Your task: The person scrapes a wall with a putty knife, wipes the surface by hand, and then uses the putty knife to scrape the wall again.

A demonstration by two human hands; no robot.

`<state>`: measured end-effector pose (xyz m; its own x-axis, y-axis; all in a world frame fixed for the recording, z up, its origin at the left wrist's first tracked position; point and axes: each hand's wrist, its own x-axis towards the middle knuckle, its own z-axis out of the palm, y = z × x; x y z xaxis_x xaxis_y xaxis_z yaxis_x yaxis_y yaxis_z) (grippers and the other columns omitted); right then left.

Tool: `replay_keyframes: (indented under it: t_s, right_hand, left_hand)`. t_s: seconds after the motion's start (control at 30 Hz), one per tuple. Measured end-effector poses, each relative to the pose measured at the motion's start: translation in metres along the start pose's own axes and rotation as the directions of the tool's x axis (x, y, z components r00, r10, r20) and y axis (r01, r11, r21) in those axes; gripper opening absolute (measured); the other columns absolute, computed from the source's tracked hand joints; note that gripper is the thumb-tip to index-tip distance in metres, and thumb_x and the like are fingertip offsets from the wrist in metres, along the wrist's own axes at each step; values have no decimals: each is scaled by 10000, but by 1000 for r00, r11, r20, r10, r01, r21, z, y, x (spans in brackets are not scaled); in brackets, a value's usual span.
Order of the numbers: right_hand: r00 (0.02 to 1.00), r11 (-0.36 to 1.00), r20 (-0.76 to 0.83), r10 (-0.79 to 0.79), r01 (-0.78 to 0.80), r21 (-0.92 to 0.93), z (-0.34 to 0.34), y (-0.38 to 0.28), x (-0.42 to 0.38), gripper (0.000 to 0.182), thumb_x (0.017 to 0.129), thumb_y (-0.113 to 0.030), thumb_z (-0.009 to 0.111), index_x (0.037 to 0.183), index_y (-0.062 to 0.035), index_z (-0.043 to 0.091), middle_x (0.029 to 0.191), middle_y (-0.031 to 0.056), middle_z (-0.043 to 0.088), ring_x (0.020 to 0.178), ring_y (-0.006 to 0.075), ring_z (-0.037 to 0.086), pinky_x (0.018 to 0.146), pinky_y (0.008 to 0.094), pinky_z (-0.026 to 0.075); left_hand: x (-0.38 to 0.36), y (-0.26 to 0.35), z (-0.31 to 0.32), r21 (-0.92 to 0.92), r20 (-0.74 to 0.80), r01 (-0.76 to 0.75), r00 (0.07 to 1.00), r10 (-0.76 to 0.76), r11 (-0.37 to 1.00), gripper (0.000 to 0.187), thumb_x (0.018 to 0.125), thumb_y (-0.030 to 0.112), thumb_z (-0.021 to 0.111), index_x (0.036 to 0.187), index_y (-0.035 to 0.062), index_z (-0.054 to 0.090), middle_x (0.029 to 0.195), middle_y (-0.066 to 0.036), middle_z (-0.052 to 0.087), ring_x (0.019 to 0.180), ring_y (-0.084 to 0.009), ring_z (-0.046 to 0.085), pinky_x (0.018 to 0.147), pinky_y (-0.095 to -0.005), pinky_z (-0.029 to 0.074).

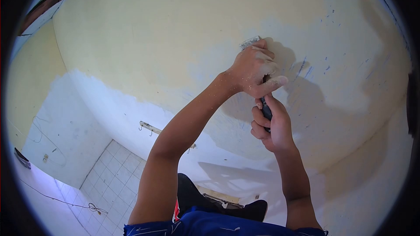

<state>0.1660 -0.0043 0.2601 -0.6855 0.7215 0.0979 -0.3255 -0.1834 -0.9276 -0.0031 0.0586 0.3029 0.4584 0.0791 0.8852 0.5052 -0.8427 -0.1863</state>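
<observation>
- Fingers (262,124) of the right hand (269,129) are clenching around the dark handle of a scraper (265,107).
- Left hand (253,71), dusted white, is pressing down over the tool's upper part, fingers curled tight on it.
- Blade tip (250,42) is poking out at 11 o'clock from the left hand, lying against the wall (153,39).
- No readable writing is showing anywhere.

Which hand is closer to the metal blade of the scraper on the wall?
Left. The left hand presses right behind the blade; the right hand grips the handle lower down.
</observation>
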Motion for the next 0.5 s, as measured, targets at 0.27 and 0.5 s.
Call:
replay_keyframes:
  t_s: [0.27, 0.5]
  right_hand:
    - [1000, 1000, 26, -11, 11, 1, 16, -8, 16, 329, 1069, -407, 363, 884, -137, 403, 544, -32, 279, 410, 70, 152, 391, 257, 133]
    - [998, 999, 47, -33, 33, 15, 33, -22, 29, 354, 1069, -434, 368, 883, -137, 414, 546, -35, 283, 403, 70, 168, 387, 261, 134]
  left_hand:
    - [9, -15, -18, -14, -29, -40, 999, 40, 999, 369, 757, 327, 642, 517, 108, 466, 493, -45, 386, 512, -241, 356, 636, -372, 306]
    - [21, -26, -42, 41, 8, -9, 1000, 8, 999, 345, 773, 323, 627, 531, 109, 505, 499, -45, 396, 519, -256, 362, 652, -371, 310]
